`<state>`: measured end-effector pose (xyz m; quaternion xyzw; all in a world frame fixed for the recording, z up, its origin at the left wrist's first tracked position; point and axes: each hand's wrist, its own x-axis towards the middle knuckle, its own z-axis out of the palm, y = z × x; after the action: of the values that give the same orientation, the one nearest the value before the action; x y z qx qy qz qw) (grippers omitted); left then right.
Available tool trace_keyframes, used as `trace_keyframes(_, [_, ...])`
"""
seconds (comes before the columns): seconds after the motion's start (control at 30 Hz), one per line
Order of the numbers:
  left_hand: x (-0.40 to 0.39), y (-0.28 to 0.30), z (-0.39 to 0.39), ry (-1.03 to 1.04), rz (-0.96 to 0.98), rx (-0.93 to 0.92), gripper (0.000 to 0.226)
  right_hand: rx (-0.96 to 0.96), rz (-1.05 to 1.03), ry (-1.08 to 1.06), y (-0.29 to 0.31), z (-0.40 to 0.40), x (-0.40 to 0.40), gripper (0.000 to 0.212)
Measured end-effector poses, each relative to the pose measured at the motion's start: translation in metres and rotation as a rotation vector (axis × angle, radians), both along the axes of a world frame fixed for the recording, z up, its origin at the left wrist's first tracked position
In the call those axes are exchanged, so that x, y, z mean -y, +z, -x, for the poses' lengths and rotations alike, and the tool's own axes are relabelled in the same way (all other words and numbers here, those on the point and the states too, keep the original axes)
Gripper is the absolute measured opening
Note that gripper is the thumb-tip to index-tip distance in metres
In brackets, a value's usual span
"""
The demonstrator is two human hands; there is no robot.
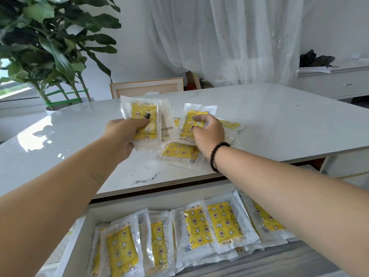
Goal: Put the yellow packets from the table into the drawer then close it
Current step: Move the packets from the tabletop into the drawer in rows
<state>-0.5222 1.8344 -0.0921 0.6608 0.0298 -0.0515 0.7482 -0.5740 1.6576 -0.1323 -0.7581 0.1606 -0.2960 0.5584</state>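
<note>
Over the white table [279, 120], my left hand [123, 134] holds up a small stack of yellow packets [143, 110] in clear wrappers, thumb on top. My right hand [207, 132], with a dark bead bracelet at the wrist, pinches another yellow packet [190, 124] tilted off the tabletop. A few more packets lie under and beside it; one lies flat [180, 151] and another shows past the right hand [229, 124]. Below the table's front edge the drawer [83, 222] stands open, holding several yellow packets [223, 222] laid side by side.
A large leafy plant [50, 47] stands at the table's far left corner. A picture frame [146, 86] leans behind the table. Sheer curtains hang at the back. A white sideboard [335, 82] with a dark bag stands at the right.
</note>
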Motion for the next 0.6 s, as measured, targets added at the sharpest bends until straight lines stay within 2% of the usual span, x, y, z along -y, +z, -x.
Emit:
trace_keyframes(0.07, [-0.002, 0.001, -0.001, -0.053, 0.081, 0.008, 0.031, 0.007, 0.041, 0.084, 0.001, 0.004, -0.001, 0.027])
trace_keyframes(0.13, [0.0, -0.001, 0.005, -0.181, 0.128, -0.037, 0.038, -0.015, 0.111, 0.194, 0.001, 0.008, -0.004, 0.037])
trace_keyframes(0.2, [0.003, -0.001, 0.014, -0.315, 0.14, -0.076, 0.029, -0.049, 0.146, 0.252, 0.002, 0.009, -0.007, 0.045])
trace_keyframes(0.3, [0.003, -0.001, 0.026, -0.513, 0.206, -0.109, 0.021, -0.063, 0.068, 0.282, 0.007, 0.011, -0.008, 0.051])
trace_keyframes(0.4, [0.002, -0.006, 0.031, -0.593, 0.238, -0.126, 0.025, -0.045, -0.053, 0.352, 0.01, 0.017, -0.005, 0.029])
trace_keyframes(0.5, [-0.002, -0.012, 0.027, -0.571, 0.261, -0.14, 0.03, -0.041, -0.126, 0.326, 0.013, 0.018, -0.007, 0.031])
trace_keyframes(0.6, [-0.008, -0.017, 0.022, -0.563, 0.236, -0.164, 0.038, -0.058, -0.157, 0.263, 0.01, 0.009, -0.008, 0.015])
